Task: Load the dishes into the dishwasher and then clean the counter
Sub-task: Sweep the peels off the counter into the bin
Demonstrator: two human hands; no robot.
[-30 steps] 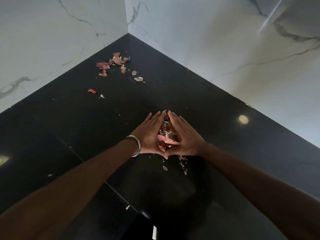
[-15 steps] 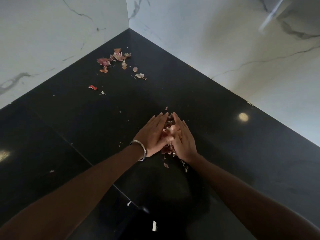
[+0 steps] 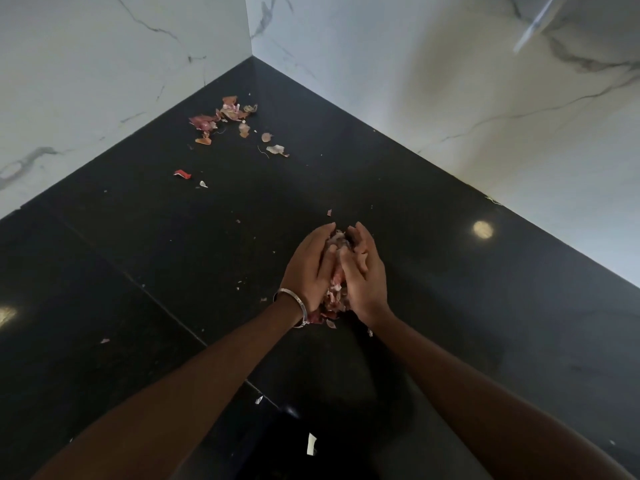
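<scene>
Counter (image 3: pixel 433 306): black, polished stone, running into a corner between two white marble-veined walls (image 3: pixel 104 64).

Gathered peelings (image 3: pixel 335 287): pinkish, papery onion-skin scraps, pressed into a loose heap between both hands near the middle of the counter. Judged very light, dry, brittle and prone to flaking; a few crumbs already lie just beside the heap at its near edge. Best taken from below and from both sides at once, cupped rather than pinched, since a pinch would likely shed pieces.

Left hand (image 3: pixel 308 265): fingers nearly straight, slightly curved, palm pressing the heap from the left; silver bangle (image 3: pixel 294 303) on the wrist.

Right hand (image 3: pixel 365 271): mirrors it from the right, fingers gently curved; the two sets of fingertips almost meet over the top. Neither hand is closed round the heap; together they sandwich it.

Second scatter of peelings (image 3: pixel 228 116): untouched, close to the far corner, along the left wall.

Red scrap (image 3: pixel 181 173): alone, nearer than that scatter, well apart from the hands.

Pale scraps (image 3: pixel 311 444): toward the near edge.
</scene>
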